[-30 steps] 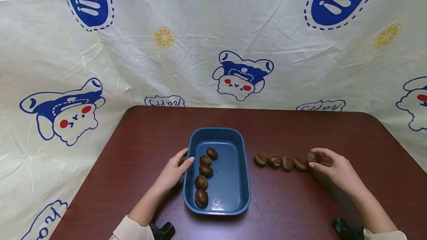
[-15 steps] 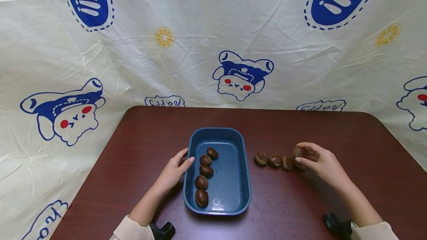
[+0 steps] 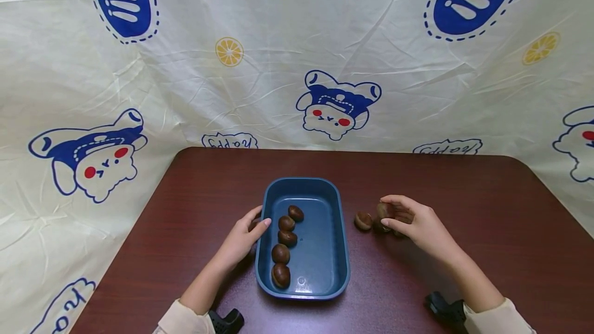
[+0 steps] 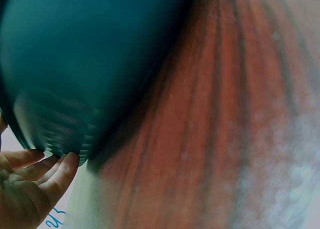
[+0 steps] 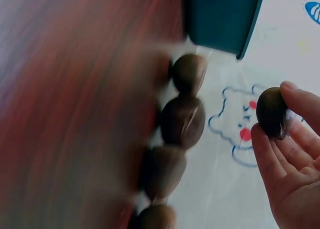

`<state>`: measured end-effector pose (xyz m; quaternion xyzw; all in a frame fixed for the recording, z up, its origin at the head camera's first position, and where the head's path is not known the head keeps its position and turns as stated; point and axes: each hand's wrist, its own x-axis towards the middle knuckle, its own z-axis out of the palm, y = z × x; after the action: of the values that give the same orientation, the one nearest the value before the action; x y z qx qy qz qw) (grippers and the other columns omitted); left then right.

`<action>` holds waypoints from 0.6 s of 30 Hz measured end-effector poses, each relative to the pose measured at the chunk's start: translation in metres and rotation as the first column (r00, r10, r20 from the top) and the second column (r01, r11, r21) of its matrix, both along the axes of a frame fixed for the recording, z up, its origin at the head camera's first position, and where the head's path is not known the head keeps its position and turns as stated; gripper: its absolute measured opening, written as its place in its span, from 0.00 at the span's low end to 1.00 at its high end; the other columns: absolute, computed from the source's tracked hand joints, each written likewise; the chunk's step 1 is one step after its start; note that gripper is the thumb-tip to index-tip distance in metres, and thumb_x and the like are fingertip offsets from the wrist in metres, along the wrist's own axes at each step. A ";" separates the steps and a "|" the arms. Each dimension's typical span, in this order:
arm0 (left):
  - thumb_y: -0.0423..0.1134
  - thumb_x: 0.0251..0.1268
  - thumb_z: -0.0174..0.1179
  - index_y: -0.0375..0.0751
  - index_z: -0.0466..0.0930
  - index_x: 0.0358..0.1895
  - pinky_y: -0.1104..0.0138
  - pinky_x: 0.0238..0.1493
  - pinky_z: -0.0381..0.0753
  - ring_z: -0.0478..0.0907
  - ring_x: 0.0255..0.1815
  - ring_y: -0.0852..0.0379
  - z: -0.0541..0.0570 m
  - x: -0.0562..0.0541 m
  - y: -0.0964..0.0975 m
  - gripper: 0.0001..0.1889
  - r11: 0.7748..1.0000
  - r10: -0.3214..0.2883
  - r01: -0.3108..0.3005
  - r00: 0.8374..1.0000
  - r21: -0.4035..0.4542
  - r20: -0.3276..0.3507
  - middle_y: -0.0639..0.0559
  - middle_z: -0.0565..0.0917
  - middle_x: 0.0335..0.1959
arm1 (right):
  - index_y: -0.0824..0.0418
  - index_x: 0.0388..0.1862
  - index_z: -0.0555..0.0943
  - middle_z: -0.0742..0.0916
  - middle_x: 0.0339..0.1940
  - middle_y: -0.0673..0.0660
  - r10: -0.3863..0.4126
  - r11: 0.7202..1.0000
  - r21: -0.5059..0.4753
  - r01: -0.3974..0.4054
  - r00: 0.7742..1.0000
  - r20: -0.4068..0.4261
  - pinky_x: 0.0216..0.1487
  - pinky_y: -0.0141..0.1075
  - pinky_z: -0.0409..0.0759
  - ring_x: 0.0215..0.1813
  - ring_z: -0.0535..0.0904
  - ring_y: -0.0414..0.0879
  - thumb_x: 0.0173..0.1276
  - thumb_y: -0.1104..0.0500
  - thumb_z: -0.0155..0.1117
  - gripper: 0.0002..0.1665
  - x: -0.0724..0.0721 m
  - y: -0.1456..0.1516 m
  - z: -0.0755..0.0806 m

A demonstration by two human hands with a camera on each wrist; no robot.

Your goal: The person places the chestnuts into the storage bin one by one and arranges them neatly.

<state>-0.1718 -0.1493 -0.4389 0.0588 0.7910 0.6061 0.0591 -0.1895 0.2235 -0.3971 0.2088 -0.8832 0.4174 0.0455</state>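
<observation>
My right hand point(image 3: 422, 226) pinches a brown chestnut point(image 5: 271, 111) between thumb and fingers, raised above the row on the table. That row of several chestnuts point(image 5: 182, 120) runs from right to left; in the head view the hand covers part of it, and the leftmost chestnut point(image 3: 363, 220) shows plainly. A blue rectangular tray point(image 3: 320, 285) stands left of the row. Inside, along its left side, several chestnuts point(image 3: 280, 253) lie in a line. My left hand point(image 3: 243, 236) holds the tray's left wall, thumb at the rim, fingertips point(image 4: 71, 160) against the outside.
The dark brown table point(image 3: 394, 298) has a rounded far edge. Behind it hangs a white cloth point(image 3: 269, 102) printed with blue figures. Black wrist devices point(image 3: 226, 321) sit on both forearms, close over the table.
My right hand has carried the chestnut leftward along the row, from its right end to near its left part. The left hand and the tray stay in place.
</observation>
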 end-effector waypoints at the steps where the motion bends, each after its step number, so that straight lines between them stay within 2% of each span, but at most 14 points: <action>1: 0.43 0.65 0.52 0.39 0.62 0.64 0.52 0.50 0.71 0.71 0.54 0.45 0.000 0.000 0.000 0.25 1.000 0.002 -0.002 1.000 0.002 0.005 0.40 0.72 0.56 | 0.63 0.53 0.73 0.80 0.46 0.56 0.009 1.000 -0.013 -0.009 1.000 0.010 0.41 0.30 0.76 0.42 0.78 0.39 0.57 0.64 0.65 0.24 0.000 -0.004 0.001; 9: 0.45 0.64 0.53 0.41 0.63 0.64 0.52 0.50 0.71 0.71 0.54 0.46 0.001 0.000 0.000 0.26 1.000 0.013 -0.013 1.000 0.003 0.001 0.43 0.73 0.56 | 0.61 0.52 0.74 0.81 0.44 0.52 0.085 0.994 -0.075 -0.079 0.994 0.070 0.42 0.36 0.77 0.41 0.78 0.44 0.56 0.61 0.66 0.23 0.002 -0.033 0.007; 18: 0.48 0.64 0.53 0.39 0.62 0.64 0.52 0.49 0.72 0.72 0.53 0.45 -0.002 -0.002 -0.001 0.28 1.000 -0.009 0.009 1.000 -0.005 -0.017 0.40 0.73 0.56 | 0.57 0.53 0.74 0.81 0.44 0.50 0.160 0.984 -0.090 -0.151 0.981 0.112 0.44 0.38 0.77 0.43 0.77 0.43 0.55 0.58 0.67 0.25 0.003 -0.065 0.010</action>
<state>-0.1734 -0.1506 -0.4407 0.0671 0.7927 0.6034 0.0552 -0.1861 0.1586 -0.3875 0.2500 -0.8476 0.4670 -0.0314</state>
